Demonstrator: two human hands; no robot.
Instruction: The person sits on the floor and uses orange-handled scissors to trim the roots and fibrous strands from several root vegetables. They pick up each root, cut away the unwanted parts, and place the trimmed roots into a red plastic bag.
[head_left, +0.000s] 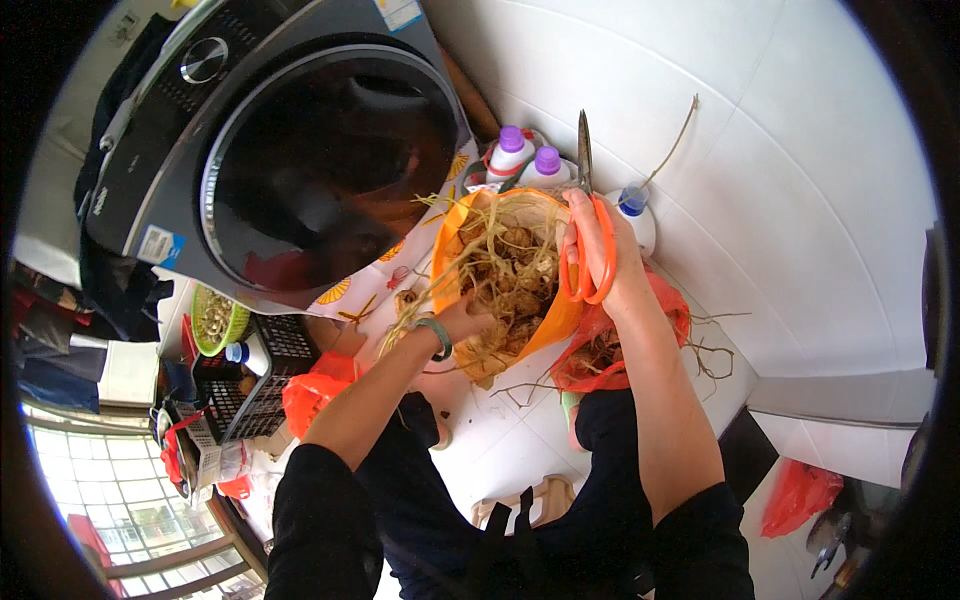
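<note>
In front of me an orange bag (556, 330) stands wide open. It holds brown, rough, round bulbs or tubers (521, 300) with long dry stems (491, 240). My left hand (471, 324), with a green bangle (442, 337) at its wrist, reaches in over the bag's left side. Its fingertips are partly lost among the stems and bulbs, so any grip is unclear. My right hand (596, 244) holds scissors (584, 154) with orange handles over the bag's right edge. Their blades point away from me and look closed together.
A red net bag (664, 296) lies under my right forearm, stems poking out. Purple-capped bottles (547, 166) and a blue-capped bottle (636, 217) stand by the tiled wall. At left are a washing machine (330, 165), a black crate (281, 341), a green basket (238, 330) and a red plastic bag (315, 390).
</note>
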